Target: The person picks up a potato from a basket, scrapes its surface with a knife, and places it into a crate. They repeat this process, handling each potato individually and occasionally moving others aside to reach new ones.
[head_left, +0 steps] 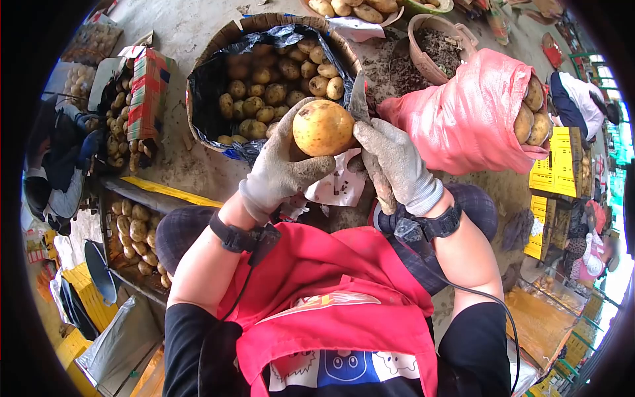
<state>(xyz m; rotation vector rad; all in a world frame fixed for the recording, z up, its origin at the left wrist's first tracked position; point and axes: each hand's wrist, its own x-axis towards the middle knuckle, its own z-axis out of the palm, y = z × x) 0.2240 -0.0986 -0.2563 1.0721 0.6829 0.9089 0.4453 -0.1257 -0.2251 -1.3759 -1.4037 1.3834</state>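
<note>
My left hand (286, 162), in a soiled grey-white glove, is closed around a large yellow potato (323, 128) with small dark specks. My right hand (400, 159), gloved the same way, is closed on a knife (359, 99); its grey blade points away from me beside the potato, and the grip is partly covered by the fingers. The right fingertips are right at the potato's edge. Just beyond my hands stands a round box (198, 79) lined with black plastic, holding many potatoes (264, 79).
A pink sack (450, 119) of potatoes lies at the right, near a basket of dirt (442, 49). On the left are a red-green carton (152, 99) and a bin of potatoes (137, 230). Other people (585, 99) are at both sides, with yellow crates (555, 169) at the right.
</note>
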